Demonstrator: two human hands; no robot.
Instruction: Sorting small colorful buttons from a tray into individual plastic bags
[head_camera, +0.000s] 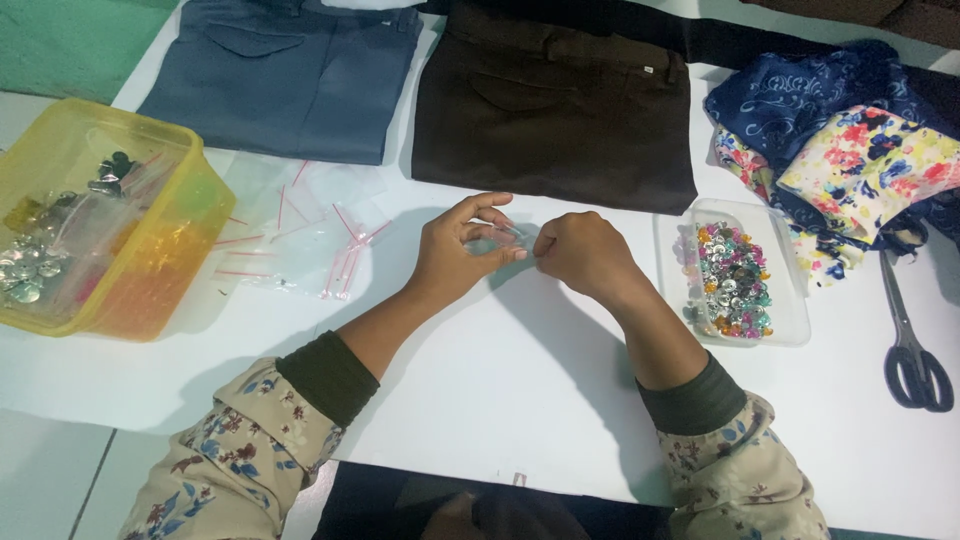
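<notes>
small clear plastic bag (497, 240), transparent, crinkled, between hands

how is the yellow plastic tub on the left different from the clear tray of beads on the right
The deep yellow translucent plastic tub has tall walls; the shallow clear plastic tray is low and flat. The tub holds silvery metal pieces and small bags; the tray holds a heap of multicoloured beads. The tub looks larger. Both are open, rectangular, and rest on the white table.

White tabletop (520, 400); even light
</notes>
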